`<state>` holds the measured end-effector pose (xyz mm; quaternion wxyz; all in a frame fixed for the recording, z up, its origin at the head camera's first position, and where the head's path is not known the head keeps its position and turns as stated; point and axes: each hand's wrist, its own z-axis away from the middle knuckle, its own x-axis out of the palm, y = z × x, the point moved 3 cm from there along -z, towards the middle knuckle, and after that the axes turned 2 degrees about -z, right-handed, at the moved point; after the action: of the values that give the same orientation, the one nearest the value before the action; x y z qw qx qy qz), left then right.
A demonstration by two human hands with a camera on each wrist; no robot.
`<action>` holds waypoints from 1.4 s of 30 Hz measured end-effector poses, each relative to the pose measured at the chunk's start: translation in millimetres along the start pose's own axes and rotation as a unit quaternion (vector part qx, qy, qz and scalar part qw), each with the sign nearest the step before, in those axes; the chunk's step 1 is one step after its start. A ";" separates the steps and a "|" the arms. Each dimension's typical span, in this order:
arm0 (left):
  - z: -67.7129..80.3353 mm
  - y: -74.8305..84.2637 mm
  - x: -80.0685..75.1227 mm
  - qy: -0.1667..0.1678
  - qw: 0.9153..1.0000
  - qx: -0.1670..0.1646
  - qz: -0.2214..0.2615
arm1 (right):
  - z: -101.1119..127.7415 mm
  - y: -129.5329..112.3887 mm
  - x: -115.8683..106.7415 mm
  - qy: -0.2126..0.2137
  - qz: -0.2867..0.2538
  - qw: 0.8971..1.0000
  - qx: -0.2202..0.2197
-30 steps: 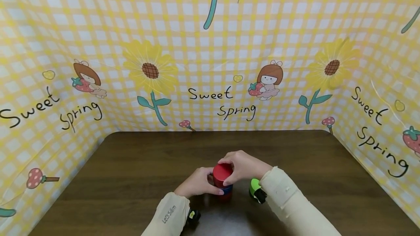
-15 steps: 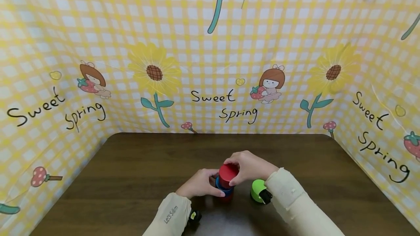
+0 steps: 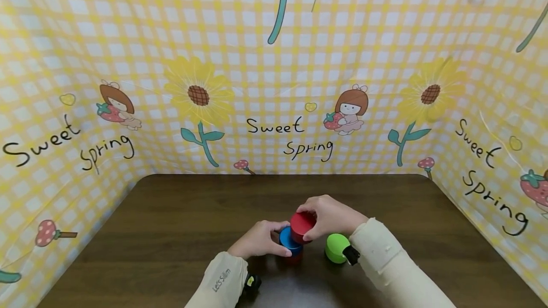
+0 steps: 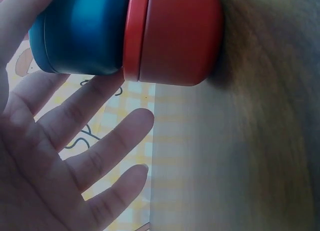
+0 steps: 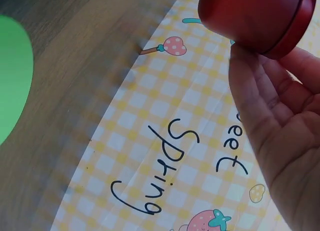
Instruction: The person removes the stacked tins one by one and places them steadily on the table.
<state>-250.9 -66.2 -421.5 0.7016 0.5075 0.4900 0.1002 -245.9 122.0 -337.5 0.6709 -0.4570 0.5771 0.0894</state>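
Observation:
My right hand (image 3: 331,216) grips a small round red lidded tin (image 3: 303,226) by its rim, thumb on the near side. In the right wrist view this red tin (image 5: 255,21) is seen tilted, above the table. Just left of it and lower, a blue tin (image 3: 289,238) stands on a second red tin (image 3: 294,259) on the table. My left hand (image 3: 259,240) holds the blue tin between thumb and fingers. The left wrist view has the blue tin (image 4: 82,31) against the lower red tin (image 4: 175,38), with the other fingers spread free.
A bright green round tin (image 3: 336,247) stands on the dark wooden table (image 3: 205,203), near the right wrist and its black strap-mounted camera (image 3: 351,255). A yellow checked cloth (image 3: 274,80) surrounds the table at the back and sides.
The red tin in my right hand has risen off the blue tin and shifted right, so the blue top now shows. My left hand stays at the blue tin.

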 end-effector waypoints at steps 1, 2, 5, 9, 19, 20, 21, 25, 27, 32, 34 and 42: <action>0.1 -0.1 -0.3 0.001 1.000 0.001 -0.003 | 0.8 -0.1 -0.8 0.000 0.003 1.000 0.004; 0.1 0.0 -0.4 0.002 1.000 0.004 -0.005 | 1.8 0.2 -1.6 0.000 0.007 1.000 0.009; -0.5 0.0 -0.6 0.002 1.000 0.009 -0.014 | 5.9 2.3 -4.3 -0.001 0.020 0.999 0.030; -0.8 0.3 -0.5 0.003 1.000 0.009 -0.022 | 13.9 7.9 -7.0 0.005 0.032 0.998 0.051; -0.6 -0.3 -0.2 0.005 0.999 0.000 -0.039 | 37.4 22.1 -17.3 0.044 0.052 0.995 0.078; -0.8 -0.5 -0.2 0.006 0.999 0.000 -0.040 | 39.2 23.2 -18.6 0.045 0.053 0.994 0.085; -0.9 -0.6 -0.3 0.007 0.999 0.000 -0.040 | 40.9 24.1 -19.6 0.044 0.054 0.994 0.090; -1.5 -0.6 -0.1 0.009 0.999 0.001 -0.039 | 47.1 27.1 -22.7 0.039 0.060 0.992 0.103; -2.0 -0.4 0.3 0.009 0.999 0.002 -0.037 | 50.4 28.4 -23.8 0.037 0.064 0.992 0.107; -0.6 -1.4 1.3 0.013 0.999 0.000 -0.031 | 55.8 35.8 -25.6 0.033 0.064 0.989 0.126; -0.2 -1.5 1.2 0.014 0.999 -0.002 -0.032 | 58.0 39.9 -26.4 0.033 0.061 0.990 0.124; 0.2 -1.5 1.3 0.016 0.999 0.001 -0.040 | 70.1 55.8 -28.1 0.043 0.068 0.991 0.109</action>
<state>-250.6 -66.2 -423.5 0.6967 0.4865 0.5211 0.0798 -242.4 215.3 -347.8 0.6835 -0.3439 0.6418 0.0516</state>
